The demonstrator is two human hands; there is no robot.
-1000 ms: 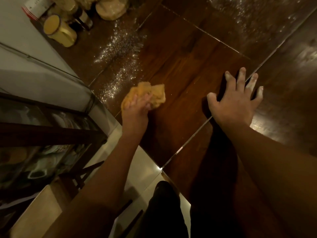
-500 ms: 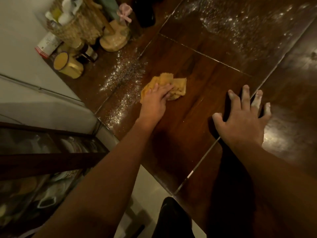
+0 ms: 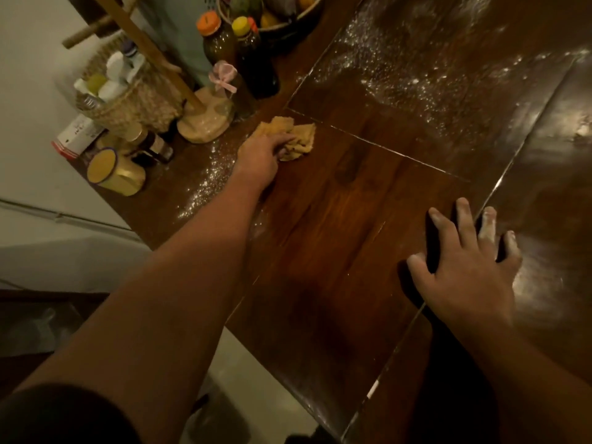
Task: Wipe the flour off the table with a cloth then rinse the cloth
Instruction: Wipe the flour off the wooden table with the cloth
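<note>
A crumpled yellow cloth (image 3: 296, 139) lies on the dark wooden table (image 3: 346, 257), pressed down under the fingers of my left hand (image 3: 261, 157), whose arm stretches far forward. White flour (image 3: 208, 184) streaks the wood just left of that hand, and a wider dusting of flour (image 3: 394, 68) covers the far part of the table. My right hand (image 3: 464, 267) rests flat on the table at the right, fingers spread and whitened with flour, holding nothing.
Along the table's left side stand a yellow enamel mug (image 3: 115, 171), small jars (image 3: 153, 149), a woven basket of bottles (image 3: 128, 91), a wooden stand (image 3: 201, 123), two dark bottles (image 3: 237, 49) and a fruit bowl (image 3: 288, 14). A pale wall is at left.
My left hand has pushed the cloth farther away across the table, towards the wooden stand and bottles. The view has tilted up, showing more of the far table. My right hand stays flat.
</note>
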